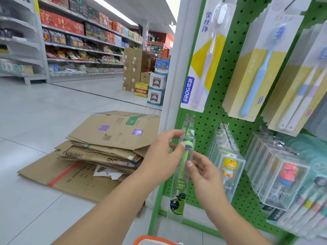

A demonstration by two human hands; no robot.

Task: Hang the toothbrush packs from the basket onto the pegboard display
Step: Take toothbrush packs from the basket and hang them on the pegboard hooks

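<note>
beside the green pegboard [217, 121], flattened cardboard [99, 149] lies on grey floor tiles [44, 110].

One wide-angle camera sits on my head, looking forward and down. It faces the left edge of a green pegboard [217, 110] that fills the right half of the view, very near, its packs bulging and blurring toward the frame's edge. My two forearms reach in from the bottom, my left hand [159, 156] and right hand [203, 172] close below the lens. To the left, the view runs far down a shop aisle, probably stretched by the lens.
</note>
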